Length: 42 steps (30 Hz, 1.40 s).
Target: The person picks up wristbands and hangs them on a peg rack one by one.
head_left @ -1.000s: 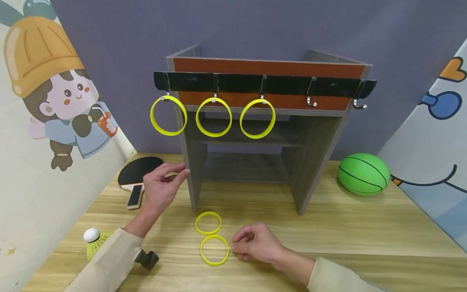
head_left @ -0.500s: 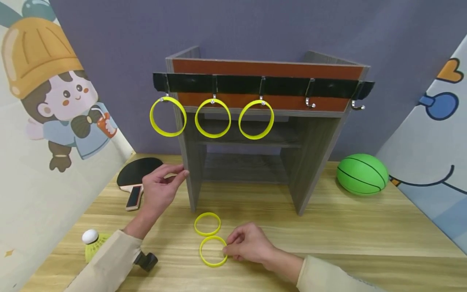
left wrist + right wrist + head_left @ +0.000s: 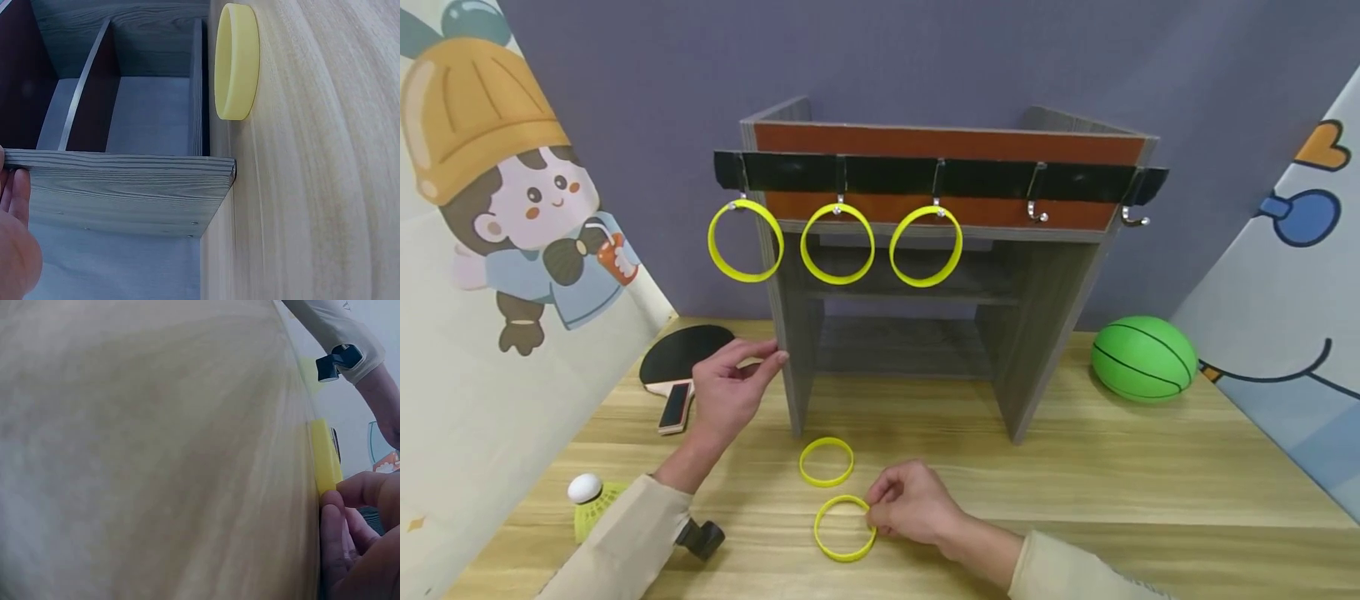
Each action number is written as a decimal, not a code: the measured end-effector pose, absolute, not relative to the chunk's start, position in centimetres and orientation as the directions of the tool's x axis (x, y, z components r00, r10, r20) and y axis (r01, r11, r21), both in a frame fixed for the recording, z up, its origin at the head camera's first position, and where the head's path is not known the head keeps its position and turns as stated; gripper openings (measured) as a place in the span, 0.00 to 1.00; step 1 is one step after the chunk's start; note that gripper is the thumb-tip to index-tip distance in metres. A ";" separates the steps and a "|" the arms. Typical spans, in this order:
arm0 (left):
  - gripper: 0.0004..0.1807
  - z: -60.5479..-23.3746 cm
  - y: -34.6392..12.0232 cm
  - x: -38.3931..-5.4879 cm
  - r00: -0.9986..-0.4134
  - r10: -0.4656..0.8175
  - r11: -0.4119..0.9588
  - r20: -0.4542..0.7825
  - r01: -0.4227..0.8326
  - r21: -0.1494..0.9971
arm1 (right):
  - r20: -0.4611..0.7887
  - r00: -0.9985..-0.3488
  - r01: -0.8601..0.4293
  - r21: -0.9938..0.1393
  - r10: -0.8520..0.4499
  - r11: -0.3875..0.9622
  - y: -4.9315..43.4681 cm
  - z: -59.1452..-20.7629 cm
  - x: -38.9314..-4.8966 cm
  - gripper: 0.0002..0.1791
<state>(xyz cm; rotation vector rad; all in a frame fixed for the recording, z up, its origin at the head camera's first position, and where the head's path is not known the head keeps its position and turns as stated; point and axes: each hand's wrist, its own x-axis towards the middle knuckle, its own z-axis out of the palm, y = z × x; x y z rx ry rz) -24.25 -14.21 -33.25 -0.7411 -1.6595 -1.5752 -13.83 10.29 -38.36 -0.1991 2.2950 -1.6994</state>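
My left hand (image 3: 727,390) pinches the front edge of the left side panel of a grey wooden shelf unit (image 3: 797,367). In the left wrist view, its fingers lie on both faces of that panel (image 3: 125,184). Low at the front, my right hand (image 3: 916,505) pinches the right side of a yellow wristband (image 3: 845,557); the right wrist view has thumb and finger at the end of the band (image 3: 325,456). Behind it a second wristband (image 3: 826,483) lies flat on the table. Several hooks line the black rail (image 3: 887,173), and three more yellow wristbands (image 3: 838,280) hang from those on the left.
Two hooks at the right, one of them a silver hook (image 3: 1037,215), hold nothing. A green ball (image 3: 1144,358) sits right of the shelf. At left are a table tennis bat (image 3: 685,354) and a yellow shuttlecock (image 3: 593,504), partly behind the left sleeve.
My right hand has moved left to the near wristband and taken hold of its edge. That wristband has shifted slightly toward me, away from the far one. My left hand stays on the panel.
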 end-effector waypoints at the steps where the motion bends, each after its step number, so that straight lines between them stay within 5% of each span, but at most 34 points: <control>1: 0.11 -33.3 -14.2 -24.3 -0.574 -0.070 0.086 0.816 0.811 0.579 | -0.135 -0.951 0.049 -0.954 -0.277 0.297 10.4 -38.4 -13.8 0.08; 25: 0.12 -33.1 -14.2 -24.0 -0.579 -0.065 0.079 0.813 0.809 0.582 | -0.039 -0.922 -0.063 -0.967 -0.385 0.249 11.6 -38.0 -13.7 0.09; 42: 0.10 -31.3 -13.6 -22.3 -0.567 -0.059 0.085 0.822 0.817 0.570 | -0.088 -0.941 0.048 -0.990 -0.328 0.130 15.9 -35.3 -12.7 0.13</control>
